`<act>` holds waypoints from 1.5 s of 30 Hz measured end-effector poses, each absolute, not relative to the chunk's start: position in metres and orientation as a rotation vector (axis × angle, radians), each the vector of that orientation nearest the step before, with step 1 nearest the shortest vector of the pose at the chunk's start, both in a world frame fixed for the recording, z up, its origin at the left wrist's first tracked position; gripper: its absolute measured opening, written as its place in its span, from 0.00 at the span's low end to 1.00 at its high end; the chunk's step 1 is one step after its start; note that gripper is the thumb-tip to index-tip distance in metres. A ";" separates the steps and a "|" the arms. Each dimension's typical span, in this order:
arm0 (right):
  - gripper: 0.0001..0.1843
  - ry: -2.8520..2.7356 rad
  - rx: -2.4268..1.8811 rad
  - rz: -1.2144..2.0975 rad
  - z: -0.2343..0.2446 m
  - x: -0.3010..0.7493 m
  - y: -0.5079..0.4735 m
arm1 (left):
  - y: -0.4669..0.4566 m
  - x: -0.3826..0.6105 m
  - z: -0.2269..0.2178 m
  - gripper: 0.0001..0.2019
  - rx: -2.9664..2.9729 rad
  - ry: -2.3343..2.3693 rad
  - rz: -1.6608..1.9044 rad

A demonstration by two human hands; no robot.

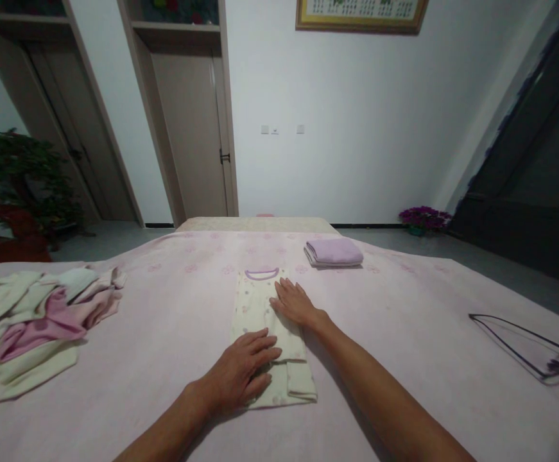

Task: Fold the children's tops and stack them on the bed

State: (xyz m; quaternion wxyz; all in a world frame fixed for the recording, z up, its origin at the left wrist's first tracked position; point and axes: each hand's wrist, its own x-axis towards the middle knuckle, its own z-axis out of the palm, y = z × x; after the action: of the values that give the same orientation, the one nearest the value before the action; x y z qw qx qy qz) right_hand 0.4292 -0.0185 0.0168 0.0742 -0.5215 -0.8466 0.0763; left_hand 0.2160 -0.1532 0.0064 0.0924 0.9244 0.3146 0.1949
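A pale yellow patterned shirt with a lilac neckband lies in front of me, its sides folded in to a narrow strip. One folded sleeve shows near its lower right corner. My left hand rests on the lower left part of the shirt, fingers stretched out. Further up, my right hand lies flat on the shirt's right side below the collar, its fingers extended. Neither hand grips the cloth.
A folded lilac garment sits at the back right of the pink bedspread. Crumpled clothes are heaped at the left. A dark wire hanger-like loop lies at the right. Behind the bed are doors and a wall.
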 end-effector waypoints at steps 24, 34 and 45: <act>0.39 -2.526 -1.668 0.274 -0.011 0.432 0.062 | -0.154 0.218 0.011 0.26 2.682 0.959 0.576; 0.36 -2.373 -1.755 0.173 0.002 0.425 0.038 | -0.154 0.218 0.009 0.25 2.694 0.924 0.619; 0.35 -2.471 -1.646 0.295 -0.006 0.423 0.006 | -0.155 0.215 0.005 0.24 2.667 0.924 0.696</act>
State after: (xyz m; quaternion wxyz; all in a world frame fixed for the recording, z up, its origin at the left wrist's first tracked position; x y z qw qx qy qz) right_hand 0.4234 0.0059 -0.0056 0.0787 -0.5499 -0.8257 0.0987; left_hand 0.2148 -0.1547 0.0048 0.1172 0.9111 0.3156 0.2378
